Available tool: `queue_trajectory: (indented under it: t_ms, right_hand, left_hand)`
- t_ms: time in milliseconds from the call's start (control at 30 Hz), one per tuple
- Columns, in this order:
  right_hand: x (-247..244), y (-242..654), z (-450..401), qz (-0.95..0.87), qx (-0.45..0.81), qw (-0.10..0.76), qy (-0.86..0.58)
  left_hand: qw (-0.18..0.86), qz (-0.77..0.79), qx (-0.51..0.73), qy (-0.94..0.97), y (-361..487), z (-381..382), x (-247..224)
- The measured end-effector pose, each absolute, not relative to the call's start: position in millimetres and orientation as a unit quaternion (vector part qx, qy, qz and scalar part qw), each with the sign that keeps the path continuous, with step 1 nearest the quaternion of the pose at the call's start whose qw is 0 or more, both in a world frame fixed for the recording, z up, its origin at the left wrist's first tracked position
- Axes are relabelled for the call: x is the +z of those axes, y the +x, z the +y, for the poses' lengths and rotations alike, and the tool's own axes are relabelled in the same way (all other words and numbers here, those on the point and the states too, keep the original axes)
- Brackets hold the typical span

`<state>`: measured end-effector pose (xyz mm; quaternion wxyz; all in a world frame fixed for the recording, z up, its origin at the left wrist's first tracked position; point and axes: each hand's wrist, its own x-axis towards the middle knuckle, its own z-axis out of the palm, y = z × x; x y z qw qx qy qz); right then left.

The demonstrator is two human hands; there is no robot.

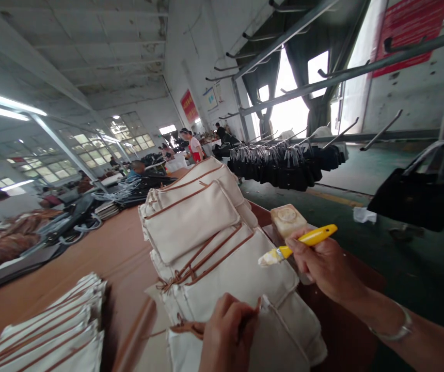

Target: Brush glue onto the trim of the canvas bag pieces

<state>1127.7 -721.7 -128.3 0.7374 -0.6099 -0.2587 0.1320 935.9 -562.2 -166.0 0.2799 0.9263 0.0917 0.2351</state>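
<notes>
My right hand (328,268) grips a paintbrush (317,235) by its yellow handle. Its bristles, coated in something whitish, hang over a stack of cream fabric pieces (193,219) with brown trim. At the near end of that stack, my left hand (227,328) has its fingers closed on the brown-trimmed edge of a cream fabric piece (278,336); the fingertips are partly hidden. Brown strips (189,327) stick out to the left of this hand. Just beyond my right hand stands a squarish, pale yellow container (287,217) with a round opening on top.
Another row of cream pieces (57,330) lies at the left on the brown tabletop (129,248). Farther back are black items with pale cords (129,186). Right of the table, black bags (280,168) hang from a metal rack (303,90). Several people (194,147) are in the background.
</notes>
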Motion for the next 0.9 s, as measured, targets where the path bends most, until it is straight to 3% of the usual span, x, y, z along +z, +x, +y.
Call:
queue_trajectory:
  t_ms: [200, 367, 567, 700, 900]
  right_hand:
    - [-124.9, 1114.0, -728.0, -0.258, 0.287, 0.733, -0.560]
    - [-119.8, 1113.4, -739.4, -0.272, 0.403, 0.689, -0.537]
    - [-113.9, 1116.5, -739.2, -0.252, 0.341, 0.710, -0.563]
    - [-118.3, 1108.2, -735.6, -0.271, 0.428, 0.671, -0.542]
    - [-125.9, 1124.6, -757.0, -0.210, 0.371, 0.755, -0.498]
  left_hand:
    - [0.124, -0.003, 0.331, 0.935, 922.8, -572.9, -169.9]
    - [0.107, -0.010, 0.316, 0.943, 919.4, -576.9, -157.6]
    - [0.085, -0.029, 0.324, 0.942, 920.8, -577.3, -154.6]
    - [0.081, -0.010, 0.302, 0.950, 919.2, -571.9, -159.9]
    - [0.096, 0.068, 0.207, 0.971, 909.7, -554.7, -171.4]
